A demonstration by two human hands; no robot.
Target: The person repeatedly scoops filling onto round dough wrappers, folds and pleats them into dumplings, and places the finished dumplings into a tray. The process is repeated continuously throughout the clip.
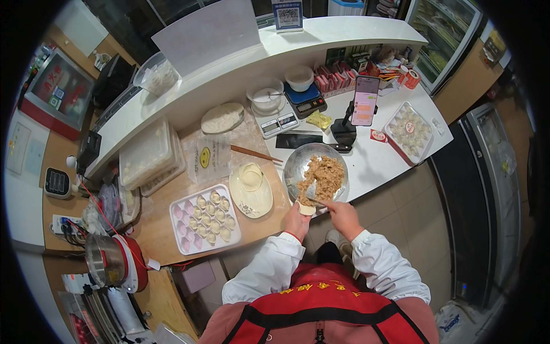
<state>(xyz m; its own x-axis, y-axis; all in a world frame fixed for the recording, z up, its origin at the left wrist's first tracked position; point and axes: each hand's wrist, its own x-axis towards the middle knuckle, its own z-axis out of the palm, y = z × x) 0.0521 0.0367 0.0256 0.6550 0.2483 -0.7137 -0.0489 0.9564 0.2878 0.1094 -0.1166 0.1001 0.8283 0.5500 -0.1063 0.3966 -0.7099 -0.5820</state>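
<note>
A round dough wrapper (307, 210) lies in my left hand (296, 221), at the near rim of a metal bowl (293, 165) of minced filling (324, 176). My right hand (345, 218) grips a thin spreading tool (317, 201), its tip at the filling beside the wrapper. Left of the bowl, a stack of round wrappers (251, 177) rests on an oval plate (250, 209). Further left, a white compartment tray (235, 238) holds several folded dumplings (210, 209); its leftmost pink cups hold none. Wooden chopsticks (258, 153) lie behind the plate.
Behind the bowl are a cleaver (298, 141), a phone (365, 101) on a stand and kitchen scales (279, 124). A filled dumpling tray (409, 129) stands at the right. Stacked plastic boxes (146, 155) are at the left, with a red-based pot appliance (133, 262) nearer me.
</note>
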